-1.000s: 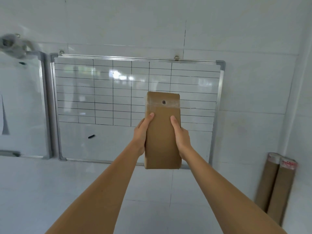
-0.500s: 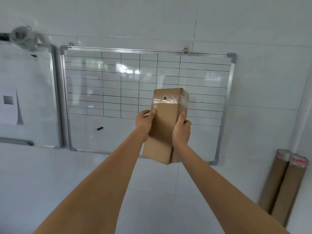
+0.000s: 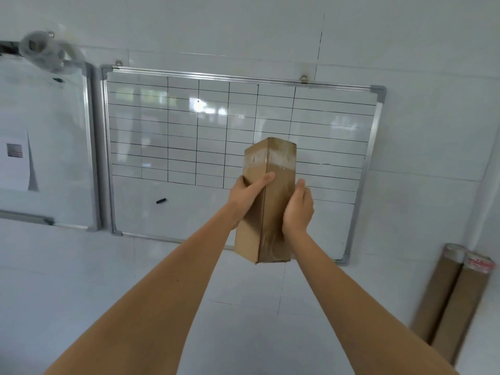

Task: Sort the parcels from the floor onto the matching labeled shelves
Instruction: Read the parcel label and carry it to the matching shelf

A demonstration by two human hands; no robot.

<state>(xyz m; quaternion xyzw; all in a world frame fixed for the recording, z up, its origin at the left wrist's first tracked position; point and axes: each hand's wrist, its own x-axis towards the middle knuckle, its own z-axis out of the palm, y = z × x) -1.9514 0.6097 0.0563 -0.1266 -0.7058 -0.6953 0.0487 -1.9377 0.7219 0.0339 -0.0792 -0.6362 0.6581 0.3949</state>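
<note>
Parcel (image 3: 266,201), a tall brown cardboard box with clear tape banding its upper end, held upright at arm's length in front of a white tiled wall, one vertical edge turned toward the camera so that two faces show. Left hand (image 3: 244,203) wraps the left face, thumb laid across it up to the near edge; right hand (image 3: 297,209) cups the right face, fingers hidden behind the box. Both hands are closed on the parcel and carry its whole weight; nothing supports it from below. No address label is legible on either visible face.

Behind the parcel hangs a gridded whiteboard (image 3: 189,136) with a small black marker (image 3: 161,201) on its blank lower part; a second board (image 3: 46,147) with a pinned sheet hangs to the left. Two cardboard tubes (image 3: 454,301) lean in the right corner. No shelves and no floor parcels appear in view.

Step in hand, as judged: inspection of the parcel, rotating it to find its label, before carrying. The next move calls for exposing the labelled face, reading it, then turning toward the shelves, which lie out of frame, with the two-handed hold kept firm so the smooth taped box does not slip.
</note>
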